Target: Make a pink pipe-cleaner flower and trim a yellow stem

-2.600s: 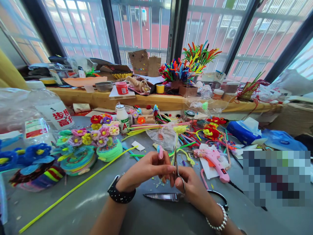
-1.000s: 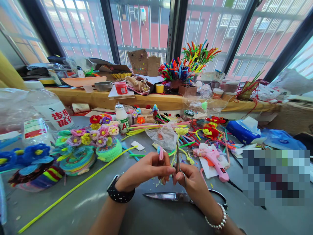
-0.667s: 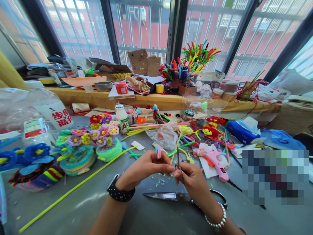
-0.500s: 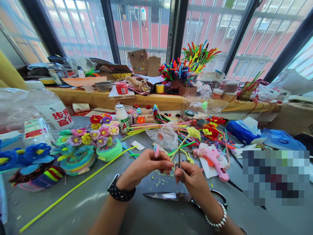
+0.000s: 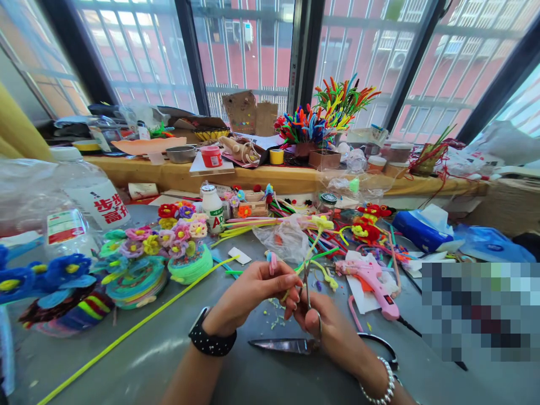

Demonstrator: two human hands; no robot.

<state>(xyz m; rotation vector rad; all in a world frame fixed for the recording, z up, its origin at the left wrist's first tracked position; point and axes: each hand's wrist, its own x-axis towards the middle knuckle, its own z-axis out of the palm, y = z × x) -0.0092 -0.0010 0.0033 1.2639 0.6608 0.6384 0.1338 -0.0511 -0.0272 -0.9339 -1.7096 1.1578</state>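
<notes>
My left hand (image 5: 261, 287) is closed, its fingertips pinching the stem of a pale yellow pipe-cleaner flower (image 5: 323, 222). The flower's head points up and away from me. A small pink-and-blue fuzzy ring (image 5: 271, 260) sits on a finger of this hand. In my right hand (image 5: 331, 326), a small pair of scissors (image 5: 307, 277) stands with its blades upward, close beside the stem; whether they touch it I cannot tell. My fingers partly hide the lower stem. Below lie large scissors (image 5: 284, 345), partly covered by my right hand and wrist.
A long yellow pipe cleaner (image 5: 139, 331) slants across the table's left side. Pipe-cleaner flower pots (image 5: 189, 264) and bottles (image 5: 213, 208) stand at left. A pink glue gun (image 5: 373, 284) with a cord lies right, near a blue tissue pack (image 5: 422, 230). Small clippings (image 5: 276, 315) lie beyond my hands.
My right hand has turned and dropped slightly, showing more of the small scissors' handle. The flower has swung a little left and more upright. A pink strip beside the glue gun has come into sight.
</notes>
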